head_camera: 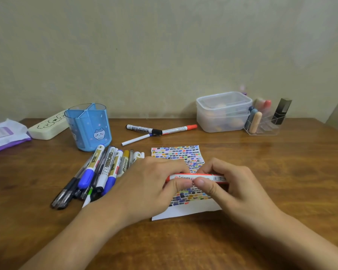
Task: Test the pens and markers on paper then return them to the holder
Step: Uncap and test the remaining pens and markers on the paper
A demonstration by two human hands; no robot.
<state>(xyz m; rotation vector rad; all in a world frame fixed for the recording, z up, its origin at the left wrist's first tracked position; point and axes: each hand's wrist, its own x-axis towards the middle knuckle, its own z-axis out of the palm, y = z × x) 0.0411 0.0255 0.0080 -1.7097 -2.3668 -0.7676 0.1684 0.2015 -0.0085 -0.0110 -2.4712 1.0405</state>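
Observation:
Both hands hold a red marker [198, 177] level above the paper [180, 156], which is covered in small colour swatches. My left hand [150, 186] grips the marker's left end, and my right hand [230, 187] pinches its right part; the thumbs meet at the middle. A pile of several pens and markers [100, 172] lies left of the paper. The blue divided holder [89, 127] stands behind the pile with nothing showing above its rim. Beyond the paper lie three more: a black whiteboard marker [142, 129], a red-capped marker [180, 129] and a white pen [136, 140].
A stack of clear lidded boxes [222, 112] and a clear organiser [265, 121] with small cosmetics stand at the back right. A cream pencil case [47, 126] and a purple-and-white packet [4, 135] lie at the back left. The wooden table [281, 172] ends at the wall.

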